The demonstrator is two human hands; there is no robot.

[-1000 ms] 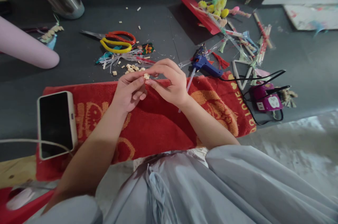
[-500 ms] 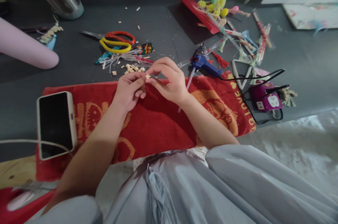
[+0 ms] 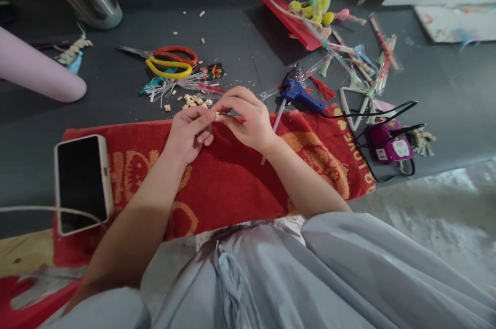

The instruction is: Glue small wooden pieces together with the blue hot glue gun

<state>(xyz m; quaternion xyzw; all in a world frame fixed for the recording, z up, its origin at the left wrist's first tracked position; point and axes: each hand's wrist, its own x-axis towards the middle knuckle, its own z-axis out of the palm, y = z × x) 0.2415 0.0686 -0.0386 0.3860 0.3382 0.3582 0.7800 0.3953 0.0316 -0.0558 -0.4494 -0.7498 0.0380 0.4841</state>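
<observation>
Fingertips of the left hand (image 3: pixel 192 132) and right hand (image 3: pixel 250 120) pinch one tiny pale piece (image 3: pixel 216 114) at frame centre, mostly hidden. Loose pinching could drop it onto the red towel (image 3: pixel 232 184); the right hand, near the glue stick (image 3: pixel 279 114), might nudge the glue gun (image 3: pixel 301 95).

A small, pale beige piece (image 3: pixel 217 114) is pinched between the fingers (image 3: pixel 204 121) of the left hand (image 3: pixel 189 135) and the right hand (image 3: pixel 251 120). They cover most of it, hiding its full shape and tilt. It is held near a pile of small, pale beige bits (image 3: pixel 194 100).
</observation>
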